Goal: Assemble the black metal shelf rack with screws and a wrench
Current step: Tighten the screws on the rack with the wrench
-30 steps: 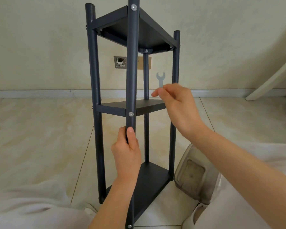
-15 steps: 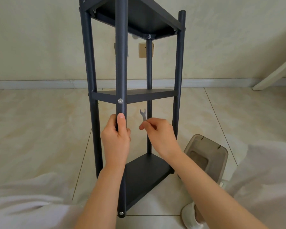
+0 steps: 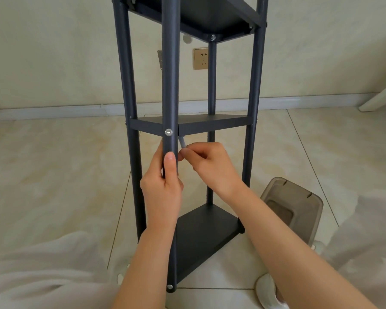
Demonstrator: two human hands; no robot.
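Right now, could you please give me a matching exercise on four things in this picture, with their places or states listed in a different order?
Things:
1. left hand
2. wrench
3. wall socket
4. brown plastic box

Places or states:
A. on the floor, to the right of the rack
B. pinched in the right hand, just under the middle shelf
C. grips the front post below the silver screw
D. on the wall behind the rack

Pairs: 1-C, 2-B, 3-D, 4-A.
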